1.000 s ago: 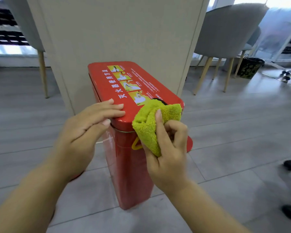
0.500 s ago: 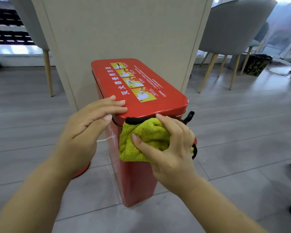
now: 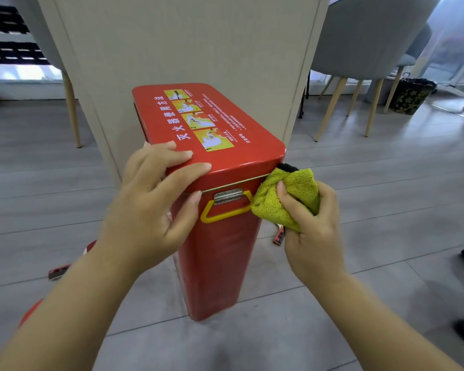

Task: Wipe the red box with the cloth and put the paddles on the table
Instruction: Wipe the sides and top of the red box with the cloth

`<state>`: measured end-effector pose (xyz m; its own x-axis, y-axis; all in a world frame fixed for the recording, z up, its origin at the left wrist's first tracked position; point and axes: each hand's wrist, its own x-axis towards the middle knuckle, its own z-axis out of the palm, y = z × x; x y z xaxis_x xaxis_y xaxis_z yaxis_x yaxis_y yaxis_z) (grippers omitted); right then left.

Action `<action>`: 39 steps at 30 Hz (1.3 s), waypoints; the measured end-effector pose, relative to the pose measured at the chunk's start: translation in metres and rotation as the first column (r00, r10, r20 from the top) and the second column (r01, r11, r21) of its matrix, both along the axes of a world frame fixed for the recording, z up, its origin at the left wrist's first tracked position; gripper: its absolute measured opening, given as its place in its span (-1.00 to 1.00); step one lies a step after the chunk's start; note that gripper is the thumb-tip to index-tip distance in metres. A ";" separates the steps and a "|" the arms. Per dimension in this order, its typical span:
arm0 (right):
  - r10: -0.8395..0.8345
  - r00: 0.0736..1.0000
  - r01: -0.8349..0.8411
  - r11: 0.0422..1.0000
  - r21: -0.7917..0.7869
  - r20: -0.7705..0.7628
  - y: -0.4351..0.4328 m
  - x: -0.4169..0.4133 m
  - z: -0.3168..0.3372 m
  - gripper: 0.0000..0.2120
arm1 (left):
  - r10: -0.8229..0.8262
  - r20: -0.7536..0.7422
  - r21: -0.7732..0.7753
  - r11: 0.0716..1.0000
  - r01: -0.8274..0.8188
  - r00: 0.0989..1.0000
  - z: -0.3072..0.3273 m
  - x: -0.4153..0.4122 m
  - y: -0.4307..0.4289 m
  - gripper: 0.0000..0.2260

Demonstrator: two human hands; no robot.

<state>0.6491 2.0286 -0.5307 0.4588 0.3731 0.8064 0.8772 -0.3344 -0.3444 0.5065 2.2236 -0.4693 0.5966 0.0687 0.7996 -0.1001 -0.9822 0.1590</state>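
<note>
Looking down from the head camera: the tall red metal box with its rounded lid [image 3: 220,250] stands upright on the grey tiled floor [image 3: 386,210], backed against a beige panel [image 3: 185,44]. The left hand [image 3: 150,210] is planted on the lid's near left corner, fingers laid flat across the top. Its thumb presses down the front face just beside the silver metal latch [image 3: 228,196], and it clutches nothing. The right hand [image 3: 314,236] comes in from the right, fingers and thumb bunched tight round the fluffy yellow-green cloth [image 3: 287,199]. That cloth is pushed against the box's near right corner just under the lid rim, touching the end of the yellow loop handle [image 3: 225,214]. Down on the floor, a red-and-black paddle handle [image 3: 58,273] pokes out left of the left forearm. Another paddle handle [image 3: 279,236] peeks out below the cloth, right of the box. A grey upholstered chair on wooden legs [image 3: 373,36] stands behind.
</note>
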 end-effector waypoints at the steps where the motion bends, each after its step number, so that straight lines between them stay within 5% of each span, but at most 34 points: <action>1: 0.001 0.999 -0.001 1.000 -0.006 -0.050 -0.002 0.000 -0.002 -0.58 | 0.002 -0.006 0.044 0.999 -0.002 1.000 -0.002 0.001 -0.003 -0.65; 6: -0.023 0.969 0.020 1.000 -0.014 -0.247 -0.017 -0.002 -0.012 -0.46 | 0.108 -0.100 0.190 0.978 -0.088 0.989 -0.015 0.004 -0.006 -0.26; 13: -0.033 0.959 0.014 0.997 -0.070 -0.283 -0.035 -0.007 -0.014 -0.34 | 0.113 -0.029 0.182 0.978 -0.106 0.993 -0.011 0.005 -0.009 -0.38; 18: -0.026 0.961 0.004 0.997 -0.079 -0.274 -0.039 -0.008 -0.014 -0.36 | 0.164 -0.083 0.223 0.964 -0.142 0.983 -0.013 0.005 -0.007 -0.21; 28: -0.002 0.958 -0.019 0.997 -0.070 -0.288 -0.036 -0.008 -0.014 -0.40 | 0.101 -0.026 0.241 0.966 -0.092 0.995 -0.012 0.002 -0.008 -0.33; 34: 0.035 0.948 -0.018 0.998 0.056 -0.315 -0.022 -0.012 -0.014 -0.44 | 0.103 0.097 -0.004 0.995 -0.103 0.990 -0.003 0.009 -0.013 -0.67; 39: 0.058 0.904 0.024 0.982 0.186 -0.424 0.016 -0.021 -0.013 -0.39 | 0.051 0.064 -0.176 0.984 -0.039 0.997 0.006 0.006 -0.015 -0.71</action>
<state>0.6276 2.0444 -0.5435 0.7682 0.2490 0.5898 0.6377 -0.2159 -0.7394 0.5129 2.2085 -0.4635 0.5343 0.2363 0.8116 -0.0726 -0.9437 0.3226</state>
